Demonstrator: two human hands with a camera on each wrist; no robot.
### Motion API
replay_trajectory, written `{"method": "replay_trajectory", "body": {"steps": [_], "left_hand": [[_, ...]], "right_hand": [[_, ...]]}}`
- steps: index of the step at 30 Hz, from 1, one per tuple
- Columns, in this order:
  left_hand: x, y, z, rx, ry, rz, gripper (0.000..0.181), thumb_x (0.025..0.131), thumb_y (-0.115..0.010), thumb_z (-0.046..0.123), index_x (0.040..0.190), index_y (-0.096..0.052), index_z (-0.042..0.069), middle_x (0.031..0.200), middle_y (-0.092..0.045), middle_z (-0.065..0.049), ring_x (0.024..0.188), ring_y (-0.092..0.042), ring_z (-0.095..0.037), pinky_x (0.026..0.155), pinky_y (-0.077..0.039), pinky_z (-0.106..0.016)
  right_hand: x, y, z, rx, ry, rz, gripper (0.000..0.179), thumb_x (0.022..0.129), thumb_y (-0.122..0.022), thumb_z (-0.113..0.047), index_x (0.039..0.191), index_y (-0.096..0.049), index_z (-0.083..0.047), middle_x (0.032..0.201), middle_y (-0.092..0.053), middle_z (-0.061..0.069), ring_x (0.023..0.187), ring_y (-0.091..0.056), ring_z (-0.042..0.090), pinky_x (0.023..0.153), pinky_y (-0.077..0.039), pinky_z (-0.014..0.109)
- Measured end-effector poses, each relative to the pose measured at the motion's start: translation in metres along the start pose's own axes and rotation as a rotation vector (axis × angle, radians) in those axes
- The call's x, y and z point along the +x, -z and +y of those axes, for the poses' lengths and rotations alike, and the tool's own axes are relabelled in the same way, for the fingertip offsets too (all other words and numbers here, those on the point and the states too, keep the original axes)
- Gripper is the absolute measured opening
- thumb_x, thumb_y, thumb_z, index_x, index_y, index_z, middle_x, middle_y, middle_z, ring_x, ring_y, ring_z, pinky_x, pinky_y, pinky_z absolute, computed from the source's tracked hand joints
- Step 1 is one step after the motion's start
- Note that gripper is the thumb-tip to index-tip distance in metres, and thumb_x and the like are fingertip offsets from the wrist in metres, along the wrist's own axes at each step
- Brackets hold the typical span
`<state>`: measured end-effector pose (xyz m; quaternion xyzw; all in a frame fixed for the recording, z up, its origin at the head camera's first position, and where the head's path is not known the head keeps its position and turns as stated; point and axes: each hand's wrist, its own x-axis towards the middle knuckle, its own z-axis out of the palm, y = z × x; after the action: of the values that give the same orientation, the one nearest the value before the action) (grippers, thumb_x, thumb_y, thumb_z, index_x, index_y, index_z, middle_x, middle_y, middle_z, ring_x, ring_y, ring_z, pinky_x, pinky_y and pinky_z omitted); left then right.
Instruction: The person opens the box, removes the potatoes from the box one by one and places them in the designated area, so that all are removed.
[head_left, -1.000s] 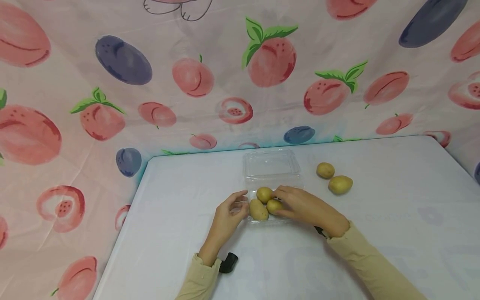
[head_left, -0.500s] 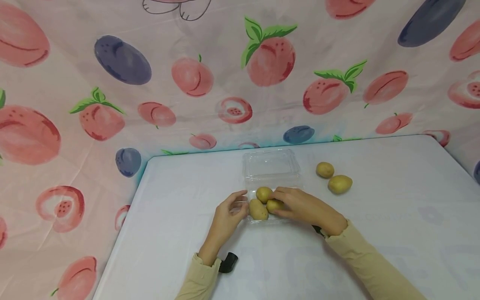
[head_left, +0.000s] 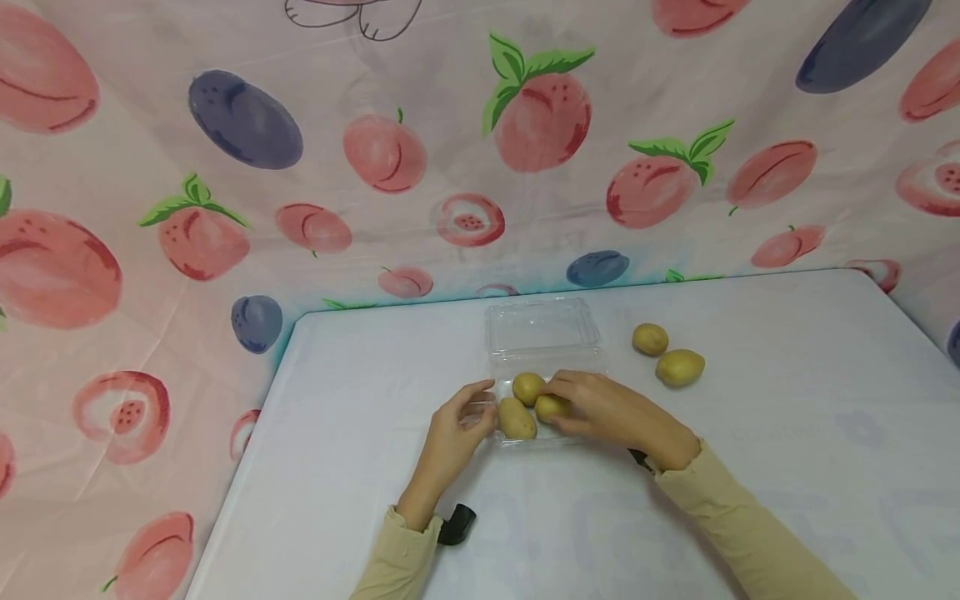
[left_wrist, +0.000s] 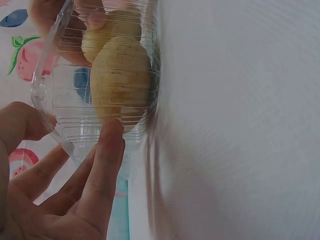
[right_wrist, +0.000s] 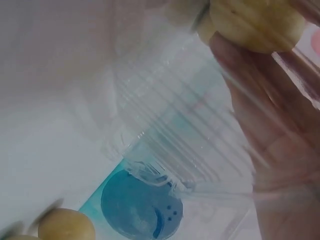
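Note:
A clear plastic clamshell container lies on the table with its lid folded back. At its left side, my left hand holds the wall, thumb by the rim and fingertips against the ribbed outside, as the left wrist view shows. My right hand reaches over the container from the right and grips a yellowish potato between thumb and fingers. Beside that one, a longer potato and a rounder potato lie in the container. The right hand partly hides the gripped potato in the head view.
Two more potatoes, a smaller potato and a larger potato, lie on the white table right of the lid. A fruit-printed cloth rises behind the table and on its left.
The potato in my right hand has shifted slightly inside the container, a little away from the longer potato. My left hand stays in place.

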<state>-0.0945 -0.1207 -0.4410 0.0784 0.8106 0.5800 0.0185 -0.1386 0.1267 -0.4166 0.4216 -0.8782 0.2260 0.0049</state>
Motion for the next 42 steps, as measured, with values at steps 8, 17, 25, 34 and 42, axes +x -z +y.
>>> {"method": "replay_trajectory", "body": {"steps": [8, 17, 25, 34, 42], "left_hand": [[0.0, 0.0, 0.0, -0.005, 0.01, -0.002, 0.039, 0.096, -0.062, 0.009, 0.134, -0.057, 0.002, 0.121, -0.065, -0.019, 0.111, -0.065, -0.031, 0.086, -0.058, -0.023], [-0.001, 0.0, -0.002, 0.009, 0.012, -0.003, 0.039, 0.097, -0.063, 0.01, 0.134, -0.058, 0.003, 0.121, -0.064, -0.019, 0.112, -0.065, -0.031, 0.086, -0.058, -0.023], [0.0, 0.0, -0.002, 0.011, 0.005, -0.005, 0.039, 0.097, -0.063, 0.01, 0.135, -0.057, 0.003, 0.122, -0.064, -0.019, 0.112, -0.065, -0.031, 0.087, -0.058, -0.024], [0.001, 0.0, -0.004, 0.01, 0.009, -0.001, 0.039, 0.097, -0.064, 0.011, 0.135, -0.058, 0.004, 0.122, -0.065, -0.018, 0.112, -0.065, -0.03, 0.088, -0.058, -0.025], [0.0, -0.001, -0.003, 0.005, 0.014, -0.001, 0.039, 0.097, -0.064, 0.011, 0.134, -0.058, 0.004, 0.122, -0.064, -0.019, 0.112, -0.065, -0.03, 0.088, -0.058, -0.025]], "right_hand": [[-0.003, 0.007, 0.0, -0.021, -0.02, 0.005, 0.028, 0.088, -0.075, -0.015, 0.112, -0.068, -0.003, 0.103, -0.068, 0.002, 0.091, -0.064, 0.013, 0.08, -0.058, 0.03], [-0.008, 0.015, 0.0, -0.048, -0.035, 0.044, 0.025, 0.086, -0.076, -0.013, 0.108, -0.069, -0.007, 0.102, -0.066, 0.0, 0.089, -0.064, 0.013, 0.079, -0.057, 0.03], [-0.011, 0.022, 0.002, -0.059, -0.057, 0.061, 0.027, 0.084, -0.078, -0.011, 0.11, -0.07, -0.005, 0.103, -0.067, 0.002, 0.09, -0.064, 0.013, 0.079, -0.058, 0.029], [-0.016, 0.029, 0.007, -0.09, -0.056, 0.1, 0.028, 0.083, -0.079, -0.011, 0.109, -0.07, -0.003, 0.104, -0.067, 0.004, 0.092, -0.066, 0.016, 0.079, -0.059, 0.031], [-0.02, 0.036, 0.01, -0.127, -0.05, 0.137, 0.03, 0.083, -0.08, -0.013, 0.108, -0.069, -0.002, 0.104, -0.068, 0.006, 0.092, -0.067, 0.019, 0.077, -0.059, 0.033]]}}
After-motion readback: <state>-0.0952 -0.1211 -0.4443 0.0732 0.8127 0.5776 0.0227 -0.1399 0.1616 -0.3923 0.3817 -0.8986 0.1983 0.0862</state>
